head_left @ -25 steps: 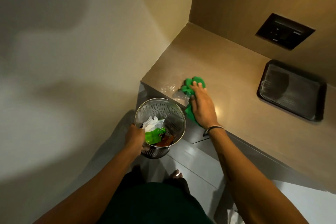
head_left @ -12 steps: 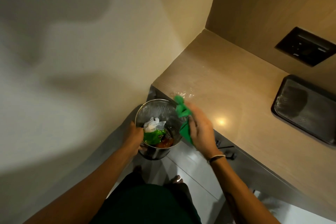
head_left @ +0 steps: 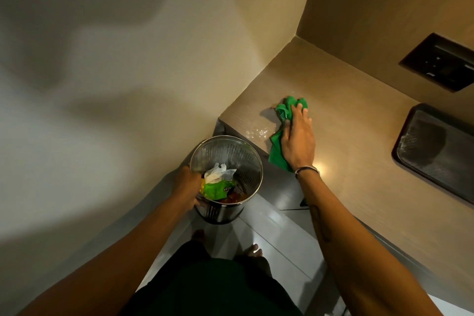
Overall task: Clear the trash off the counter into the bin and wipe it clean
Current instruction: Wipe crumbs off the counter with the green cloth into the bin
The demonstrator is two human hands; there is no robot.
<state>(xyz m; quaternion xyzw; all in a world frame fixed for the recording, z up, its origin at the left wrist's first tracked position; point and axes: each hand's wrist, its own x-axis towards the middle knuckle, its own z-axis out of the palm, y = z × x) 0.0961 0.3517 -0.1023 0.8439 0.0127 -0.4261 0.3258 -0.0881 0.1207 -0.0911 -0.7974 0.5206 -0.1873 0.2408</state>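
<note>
My right hand (head_left: 298, 138) lies flat on a green cloth (head_left: 278, 147) and presses it to the beige counter (head_left: 354, 120) near its left front corner. A wet, shiny smear (head_left: 257, 133) shows on the counter just left of the cloth. My left hand (head_left: 188, 187) grips the rim of a perforated metal bin (head_left: 230, 152), held below the counter's corner. Inside the bin lie a white crumpled wrapper (head_left: 216, 173), a green packet (head_left: 216, 190) and something reddish beneath them.
A dark rectangular tray (head_left: 436, 151) sits on the counter at the right. A black socket panel (head_left: 441, 61) is set in the back wall. A cream wall closes the left side. Grey floor tiles and my bare feet (head_left: 254, 251) are below.
My right hand swept the cloth off the counter edge over the bin, then moved back onto the counter, farther from the edge. The left hand kept holding the bin.
</note>
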